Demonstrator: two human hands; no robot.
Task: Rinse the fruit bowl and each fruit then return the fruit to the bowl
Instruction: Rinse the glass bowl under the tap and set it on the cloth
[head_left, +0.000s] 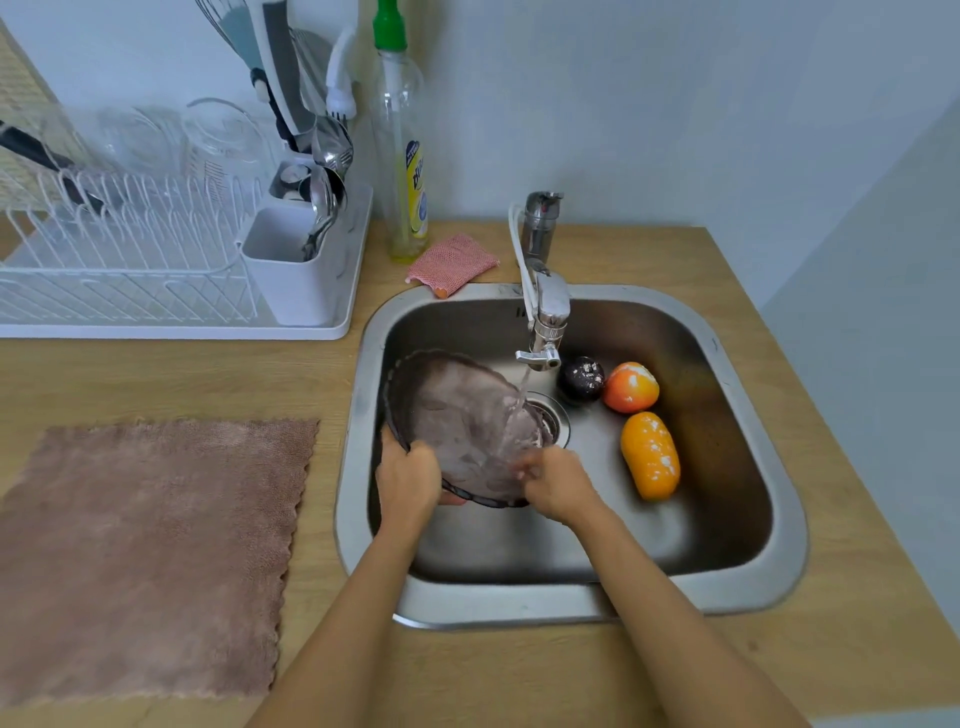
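left hand (408, 480) gripping scalloped translucent bowl (457, 421) rim, bowl tilting, opening facing near-right under tap stream; right hand (558, 480) blurred inside, grip unclear. oblong orange fruit (649, 455) lying near-far.

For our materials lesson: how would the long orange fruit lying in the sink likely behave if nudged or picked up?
The long orange fruit looks rounded and smooth, so it may roll on the steel sink floor. White patches on its skin could make it slippery. It appears firm rather than floppy.
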